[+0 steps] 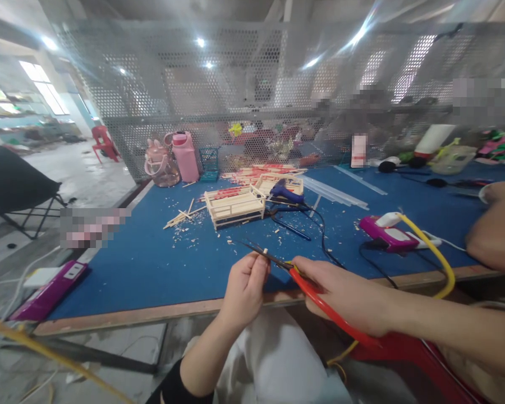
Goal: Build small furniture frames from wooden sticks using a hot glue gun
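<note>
Head view, left hand: I see my left hand (244, 286) at 6 o'clock of the frame, fingers pinched shut on a small wooden stick piece (265, 252) whose pale tip shows just above the fingertips.
Head view, right hand: my right hand (345, 294) sits at 5 o'clock, closed around the red-handled scissors (315, 297); the dark blades point toward 10 o'clock and meet the stick piece.
Stick piece: held in the air over the near edge of the blue table (143, 264), between both hands, touching the blades.
Wooden frame model (234, 206): stands on the mat at 12 o'clock from my hands, well apart, with a second frame behind it.
Glue gun (286, 193): blue, lying just beside the frames at 1 o'clock, its dark cord running toward me.
Loose sticks (183, 216): scattered with chips at 11 o'clock.
Power strip (389, 234): magenta, at 2 o'clock, a yellow cable (433, 252) arching over it.
Pink bottle (186, 156): far edge, at 11 o'clock, by the mesh screen.
Another person's arm (494, 230): at 3 o'clock, resting on the table edge.
Risk, fingers: I judge the blades sit very near my left fingertips; a squeeze with the piece this short could nick them.
Risk, offcut: the cut end may fly off and get lost among the chips.
Risk, grip: the piece could twist in the pinch and cut crooked.
</note>
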`<state>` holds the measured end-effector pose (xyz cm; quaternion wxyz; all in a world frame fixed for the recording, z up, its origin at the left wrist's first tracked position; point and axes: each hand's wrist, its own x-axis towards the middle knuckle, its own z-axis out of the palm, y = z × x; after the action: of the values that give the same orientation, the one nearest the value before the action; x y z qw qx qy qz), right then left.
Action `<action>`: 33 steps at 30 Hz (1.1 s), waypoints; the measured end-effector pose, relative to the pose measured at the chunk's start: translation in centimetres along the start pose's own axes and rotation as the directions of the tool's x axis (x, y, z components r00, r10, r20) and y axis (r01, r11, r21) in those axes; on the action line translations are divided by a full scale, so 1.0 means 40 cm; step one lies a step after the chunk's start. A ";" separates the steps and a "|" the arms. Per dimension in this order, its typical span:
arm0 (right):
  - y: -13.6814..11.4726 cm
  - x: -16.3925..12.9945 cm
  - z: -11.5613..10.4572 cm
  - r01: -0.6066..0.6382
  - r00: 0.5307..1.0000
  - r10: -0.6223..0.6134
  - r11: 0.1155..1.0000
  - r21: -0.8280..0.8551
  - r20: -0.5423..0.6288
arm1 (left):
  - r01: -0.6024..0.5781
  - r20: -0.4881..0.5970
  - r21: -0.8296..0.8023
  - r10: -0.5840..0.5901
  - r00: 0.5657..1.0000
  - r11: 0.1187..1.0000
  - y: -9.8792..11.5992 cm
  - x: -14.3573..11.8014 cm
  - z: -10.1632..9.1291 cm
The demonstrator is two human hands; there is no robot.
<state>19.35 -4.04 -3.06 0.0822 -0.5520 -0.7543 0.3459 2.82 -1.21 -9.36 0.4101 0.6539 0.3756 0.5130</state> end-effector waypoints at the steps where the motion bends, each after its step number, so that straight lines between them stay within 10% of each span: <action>1: 0.000 0.009 0.000 0.009 1.000 -0.010 0.999 -0.035 -0.016 | 0.000 -0.019 0.024 0.000 1.000 1.000 -0.003 0.002 -0.004; 29: 0.024 0.060 0.029 -0.268 0.961 0.234 0.915 0.300 0.144 | 0.010 -0.021 0.421 -0.001 1.000 0.907 -0.019 0.013 -0.002; 33: 0.038 0.057 0.021 -0.165 0.986 0.157 0.938 0.305 0.050 | 0.050 -0.051 0.371 -0.033 0.998 0.927 -0.018 0.015 -0.009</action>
<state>19.22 -2.16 -5.20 0.1292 -0.5879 -0.6441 0.4720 2.52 -0.33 -9.76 0.2812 0.7004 0.4885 0.4379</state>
